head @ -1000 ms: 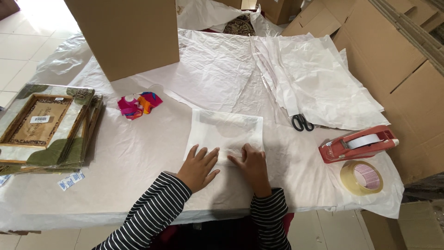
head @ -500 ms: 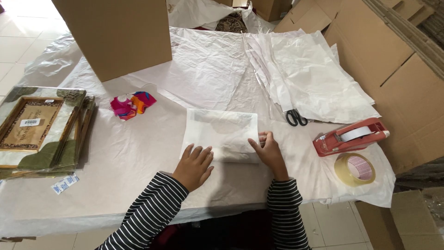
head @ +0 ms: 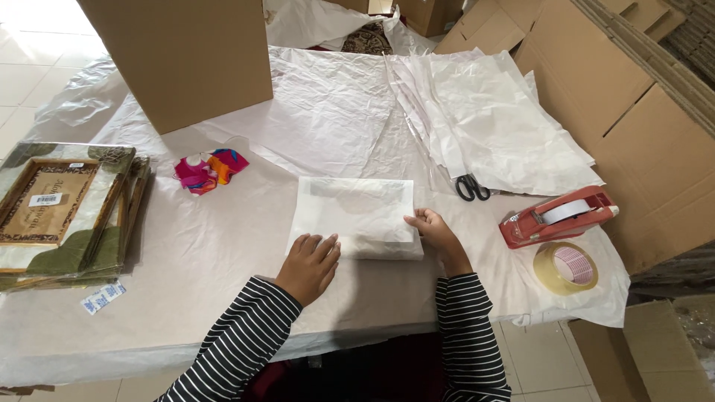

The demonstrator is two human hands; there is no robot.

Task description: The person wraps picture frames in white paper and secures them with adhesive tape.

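A flat object wrapped in white tissue paper [head: 356, 214] lies on the paper-covered table [head: 201, 260] in front of me. My left hand [head: 309, 264] rests flat on its lower left corner, fingers spread. My right hand [head: 433, 231] grips the wrapped object's right edge, fingers curled around the paper fold. Both of my sleeves are black and white striped.
A stack of decorated picture frames [head: 56, 212] lies at the left. A large cardboard box [head: 182, 56] stands behind, a colourful cloth scrap [head: 207, 170] next to it. Loose tissue sheets [head: 491, 119], scissors [head: 471, 187], a red tape dispenser [head: 558, 216] and a tape roll [head: 566, 266] sit right.
My right hand moved from the bottom edge of the wrapped object to its right edge and curled onto it. My left hand stayed pressed at the lower left.
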